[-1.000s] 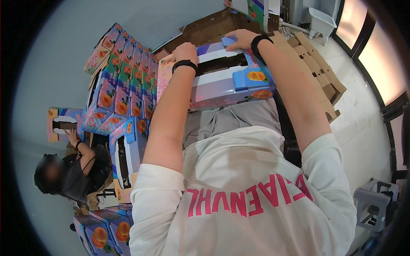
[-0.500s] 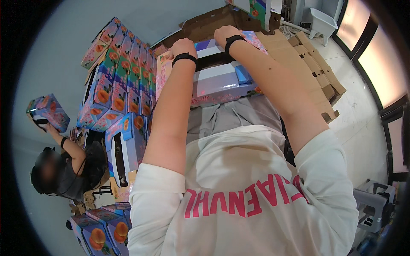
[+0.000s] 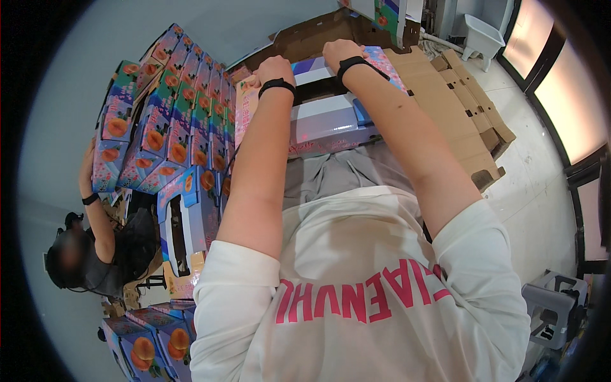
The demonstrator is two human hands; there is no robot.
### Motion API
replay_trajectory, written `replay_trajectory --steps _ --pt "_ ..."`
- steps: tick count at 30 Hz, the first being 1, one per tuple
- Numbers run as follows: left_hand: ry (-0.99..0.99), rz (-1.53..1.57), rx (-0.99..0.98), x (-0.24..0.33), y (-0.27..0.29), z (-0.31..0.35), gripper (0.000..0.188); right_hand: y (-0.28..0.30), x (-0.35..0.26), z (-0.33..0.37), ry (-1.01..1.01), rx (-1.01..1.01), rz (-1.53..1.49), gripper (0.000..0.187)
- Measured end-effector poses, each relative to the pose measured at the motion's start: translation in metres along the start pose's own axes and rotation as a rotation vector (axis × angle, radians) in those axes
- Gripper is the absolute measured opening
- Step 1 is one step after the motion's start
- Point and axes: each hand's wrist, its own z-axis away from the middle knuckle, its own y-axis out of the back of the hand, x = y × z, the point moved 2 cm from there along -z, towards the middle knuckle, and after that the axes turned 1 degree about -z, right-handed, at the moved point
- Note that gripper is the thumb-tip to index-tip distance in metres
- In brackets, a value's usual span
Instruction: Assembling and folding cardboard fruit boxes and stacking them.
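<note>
In front of me lies a printed fruit carton, lavender and pink, with a dark slot in its top and a blue tab at the right of the slot. My left hand is curled over its far left part. Toward the far right of the carton, my right hand is curled in the same way. Both hands look closed on the carton, though most fingertips are hidden behind the knuckles. A black band circles each wrist.
Stacked fruit cartons rise at the left, where a co-worker holds another carton against them. More cartons stand at the lower left. Flattened brown cardboard lies to the right. A grey plastic stool stands at the lower right.
The co-worker's carton has moved rightward and up, against the stack. My hands and the carton before me have shifted only slightly to the right in the picture.
</note>
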Motion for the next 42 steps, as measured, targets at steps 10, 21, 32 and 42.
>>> replay_trajectory --steps 10,21,32,42 --pt "0.051 -0.016 0.12 0.0 0.009 0.013 0.025 0.012 -0.004 0.006 -0.165 -0.062 -0.037 0.025" --pt "-0.42 0.152 -0.126 -0.089 -0.002 -0.001 0.059 0.03 -0.035 -0.024 0.396 -0.188 -0.551 0.049" --pt "-0.454 0.543 0.155 -0.114 -0.012 0.036 0.073 0.007 -0.076 -0.051 0.407 0.059 -0.674 0.021" --pt "-0.437 0.535 0.141 -0.111 -0.01 0.048 0.059 0.024 -0.077 -0.034 0.379 0.138 -0.608 0.026"
